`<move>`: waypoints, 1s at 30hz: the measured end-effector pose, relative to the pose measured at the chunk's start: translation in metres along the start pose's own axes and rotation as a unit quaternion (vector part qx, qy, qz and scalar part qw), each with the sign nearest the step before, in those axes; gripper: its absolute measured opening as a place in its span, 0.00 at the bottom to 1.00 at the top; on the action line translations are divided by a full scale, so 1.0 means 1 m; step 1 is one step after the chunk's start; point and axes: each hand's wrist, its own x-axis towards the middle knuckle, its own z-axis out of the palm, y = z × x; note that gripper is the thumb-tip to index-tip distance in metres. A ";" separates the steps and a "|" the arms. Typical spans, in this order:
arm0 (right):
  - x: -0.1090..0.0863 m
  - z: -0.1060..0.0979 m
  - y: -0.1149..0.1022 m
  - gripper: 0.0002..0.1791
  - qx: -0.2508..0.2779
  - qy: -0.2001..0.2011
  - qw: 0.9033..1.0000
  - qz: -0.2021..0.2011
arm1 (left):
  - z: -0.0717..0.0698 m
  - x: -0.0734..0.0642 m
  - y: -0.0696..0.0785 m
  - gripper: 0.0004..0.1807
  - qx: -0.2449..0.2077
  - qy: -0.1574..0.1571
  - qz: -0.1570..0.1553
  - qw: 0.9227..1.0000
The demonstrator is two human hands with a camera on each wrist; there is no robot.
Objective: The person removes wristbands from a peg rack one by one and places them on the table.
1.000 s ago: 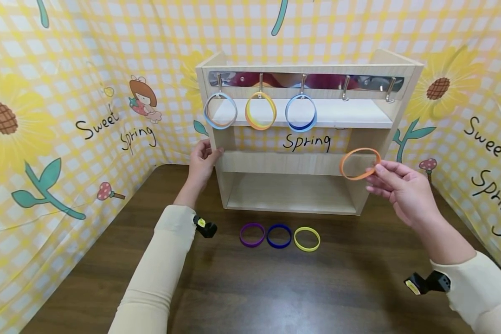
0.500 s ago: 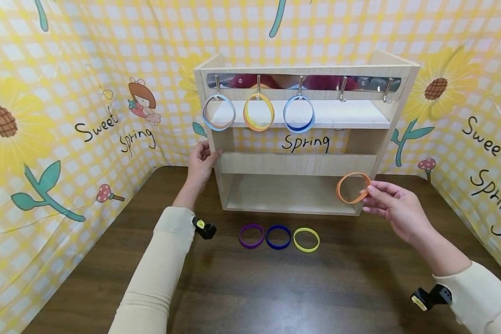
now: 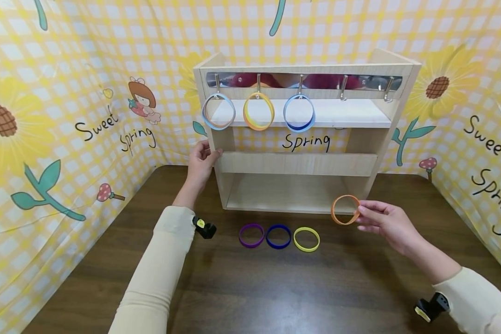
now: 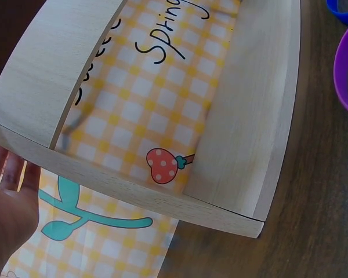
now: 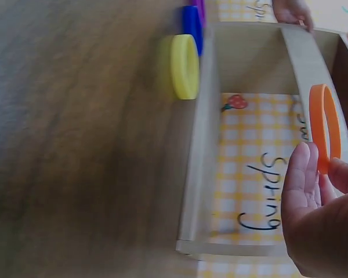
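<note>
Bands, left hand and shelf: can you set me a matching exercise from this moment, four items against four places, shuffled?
1. Orange band
2. Purple band
3. Left hand
4. Hook strip

A. At the left side of the shelf
B. Across the shelf's upper front
C. In the right hand
D. Left end of the row on the table

Pairs: 1-C, 2-D, 3-A, 4-B
</note>
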 end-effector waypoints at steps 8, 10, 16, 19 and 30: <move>0.003 -0.006 0.020 0.06 -0.031 -0.008 0.999 0.041 | 0.001 0.002 0.000 0.21 0.000 -0.001 -0.001 1.000; 0.003 -0.007 0.024 0.05 -0.045 -0.011 0.998 0.046 | 0.001 0.002 0.000 0.20 -0.003 -0.001 0.001 1.000; 0.005 -0.012 0.036 0.09 -0.081 -0.022 0.995 0.060 | 0.002 0.003 0.000 0.21 -0.012 -0.005 0.011 1.000; 0.007 -0.014 0.042 0.15 -0.091 -0.024 0.993 0.067 | 0.001 0.003 -0.001 0.21 -0.011 -0.005 0.010 1.000; 0.008 -0.015 0.057 0.25 -0.120 -0.028 0.989 0.084 | -0.003 0.006 -0.010 0.19 -0.007 0.001 0.011 1.000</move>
